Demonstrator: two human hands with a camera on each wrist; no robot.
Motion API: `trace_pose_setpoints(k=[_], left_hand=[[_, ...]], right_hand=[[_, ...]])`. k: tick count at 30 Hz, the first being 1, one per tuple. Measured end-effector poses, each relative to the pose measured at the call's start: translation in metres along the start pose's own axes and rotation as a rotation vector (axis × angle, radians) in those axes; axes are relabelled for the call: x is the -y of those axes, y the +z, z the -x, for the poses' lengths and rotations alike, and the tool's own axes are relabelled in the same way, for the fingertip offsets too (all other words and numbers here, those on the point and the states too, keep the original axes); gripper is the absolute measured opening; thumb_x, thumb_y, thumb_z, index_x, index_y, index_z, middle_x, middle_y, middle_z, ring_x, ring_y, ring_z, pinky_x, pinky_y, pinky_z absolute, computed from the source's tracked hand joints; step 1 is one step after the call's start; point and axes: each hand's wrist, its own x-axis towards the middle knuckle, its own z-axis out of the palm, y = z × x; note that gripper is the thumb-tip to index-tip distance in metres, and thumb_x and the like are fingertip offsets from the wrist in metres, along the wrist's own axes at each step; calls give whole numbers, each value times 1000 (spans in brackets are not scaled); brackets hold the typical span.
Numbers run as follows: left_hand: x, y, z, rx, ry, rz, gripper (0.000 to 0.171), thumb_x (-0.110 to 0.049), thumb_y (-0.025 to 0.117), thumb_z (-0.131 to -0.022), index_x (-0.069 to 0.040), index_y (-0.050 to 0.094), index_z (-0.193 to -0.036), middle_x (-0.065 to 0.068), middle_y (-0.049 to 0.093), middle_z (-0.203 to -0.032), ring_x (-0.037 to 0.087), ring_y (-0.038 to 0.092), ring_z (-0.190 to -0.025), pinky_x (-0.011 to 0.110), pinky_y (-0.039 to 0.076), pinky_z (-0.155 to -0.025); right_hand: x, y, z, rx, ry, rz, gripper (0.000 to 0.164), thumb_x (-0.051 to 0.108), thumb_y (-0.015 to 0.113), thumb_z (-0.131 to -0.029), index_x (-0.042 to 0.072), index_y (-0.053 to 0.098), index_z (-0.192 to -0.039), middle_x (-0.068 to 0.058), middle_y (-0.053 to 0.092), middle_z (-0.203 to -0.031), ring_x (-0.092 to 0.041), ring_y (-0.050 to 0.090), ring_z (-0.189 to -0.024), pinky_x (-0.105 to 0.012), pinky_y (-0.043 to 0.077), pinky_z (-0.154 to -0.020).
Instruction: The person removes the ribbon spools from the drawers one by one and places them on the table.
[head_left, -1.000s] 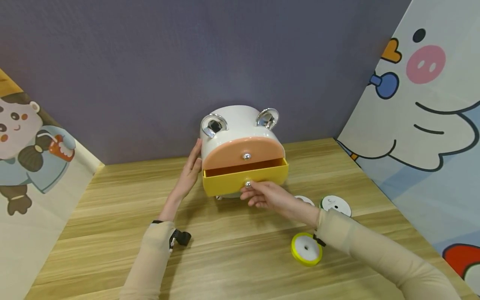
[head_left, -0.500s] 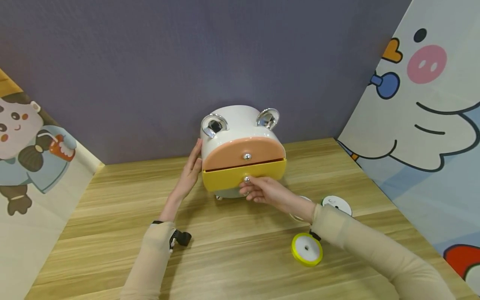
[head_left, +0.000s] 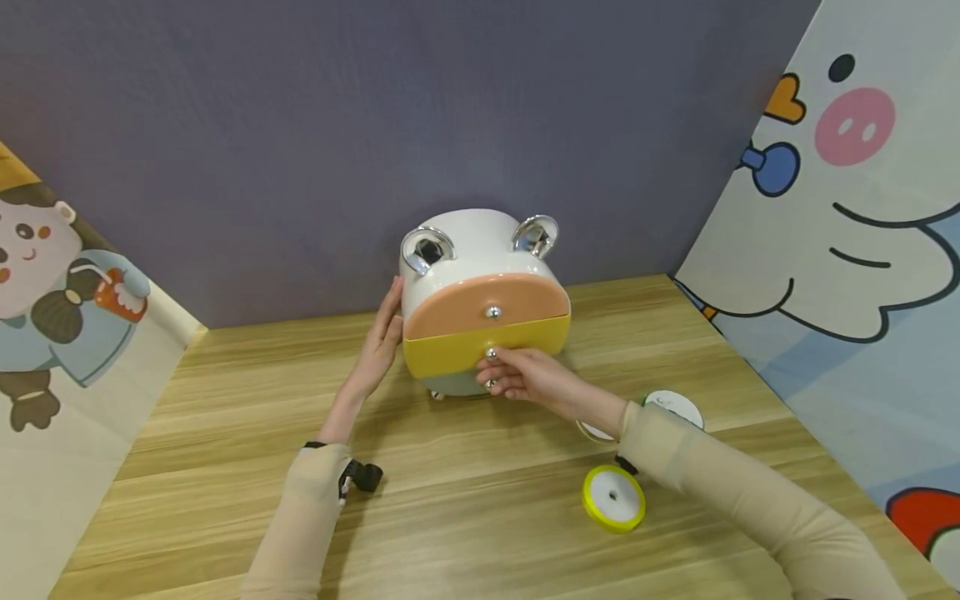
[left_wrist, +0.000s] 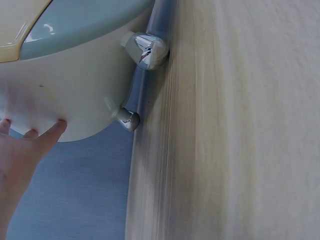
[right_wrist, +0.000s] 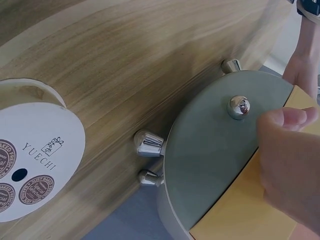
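Note:
A small white cabinet point(head_left: 476, 237) with silver ears stands at the back of the wooden table point(head_left: 450, 517). Its peach top drawer point(head_left: 457, 310), yellow middle drawer point(head_left: 442, 354) and grey-green bottom drawer point(right_wrist: 210, 145) all sit flush with the front. My right hand point(head_left: 536, 383) pinches the silver knob point(head_left: 491, 353) of the yellow drawer between thumb and index finger, the other fingers loosely curled in front of the bottom drawer. With fingers extended, my left hand point(head_left: 377, 350) rests against the cabinet's left side; its fingertips press the white wall in the left wrist view.
Right of the cabinet lie a yellow-rimmed ribbon spool point(head_left: 613, 496), a white spool point(head_left: 678, 407) and another white one point(head_left: 597, 432) partly under my right forearm. Printed YUECHI marks a spool point(right_wrist: 47, 155) in the right wrist view. A grey wall point(head_left: 480, 108) rises behind the cabinet.
The yellow drawer has slid back into the cabinet from partly pulled out, my right hand moving inward with its knob. My left hand has stayed against the cabinet's side.

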Motion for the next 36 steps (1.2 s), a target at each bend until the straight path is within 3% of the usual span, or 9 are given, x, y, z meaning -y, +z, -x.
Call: trace_pose_setpoints(k=[14, 24, 36], left_hand=[[-1, 1, -1, 0, -5, 27, 54, -11, 30, -109, -12, 13, -160, 10, 0, -169, 29, 4, -157, 65, 23, -119], [-3, 2, -2, 4, 28, 21, 54, -6, 28, -108, -9, 11, -160, 15, 0, -169, 32, 4, -156, 65, 22, -119], [1, 1, 2, 7, 12, 12, 55, -6, 28, -108, -11, 10, -160, 11, -1, -169, 30, 2, -157, 65, 20, -120]], right_hand=[[3, -1, 2, 11, -12, 5, 47, 34, 41, -108, -5, 58, -129, 9, 74, -91, -3, 64, -75, -17, 51, -69], [5, -1, 1, 0, -9, 31, 45, 33, 41, -108, -3, 59, -127, 10, 74, -91, -3, 64, -73, -18, 49, -67], [3, 3, 2, -2, 5, 47, 46, 32, 38, -108, -5, 57, -128, 11, 73, -90, -3, 65, -72, -19, 48, -68]])
